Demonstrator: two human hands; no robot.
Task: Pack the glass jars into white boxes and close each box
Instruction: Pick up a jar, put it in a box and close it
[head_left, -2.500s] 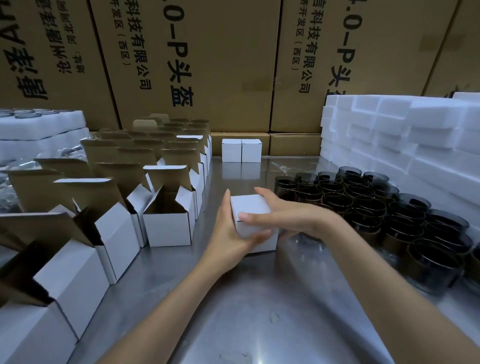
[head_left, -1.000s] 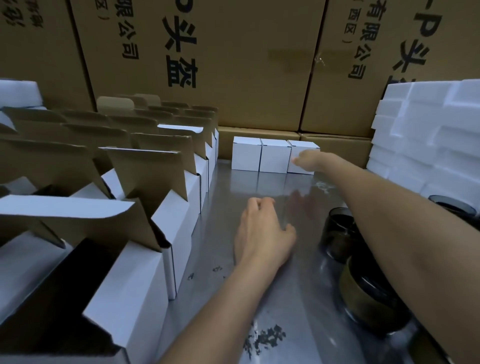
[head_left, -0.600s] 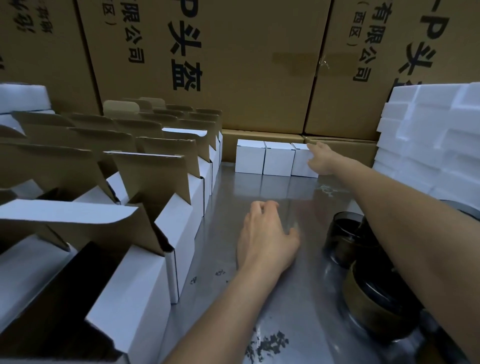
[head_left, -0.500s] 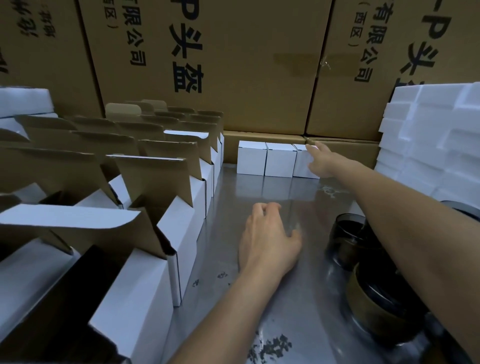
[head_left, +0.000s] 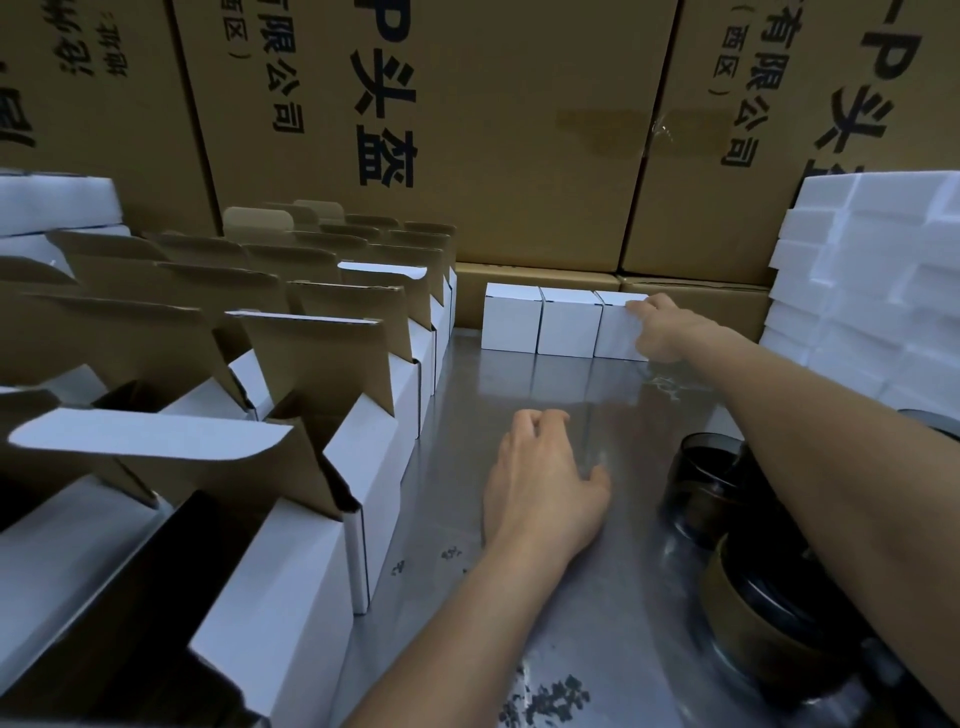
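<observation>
since half a second ago the right hand (head_left: 662, 330) has slid from the top right corner of the third closed white box (head_left: 618, 327) onto its right face, and now rests against that box at the end of the row; its fingers look gently curled over the box's top edge, though whether they grip or only press cannot be told. that box stands touching the second closed box (head_left: 569, 323), which touches the first closed box (head_left: 510, 319), all three in a line against the low brown carton (head_left: 540, 273) at the back of the steel table (head_left: 519, 384). the left hand (head_left: 540, 478) lies palm down on the table near the middle, fingers loosely curled at the tips and close together, thumb out to the right, holding nothing. rows of open white boxes (head_left: 374, 457) with raised brown-lined flaps fill the left side. dark glass jars (head_left: 706, 488) stand at the right, partly under the right forearm, blurred toward the lower corner. white foam blocks (head_left: 872, 291) are stacked at the far right. large printed cartons (head_left: 467, 130) form the back wall.
</observation>
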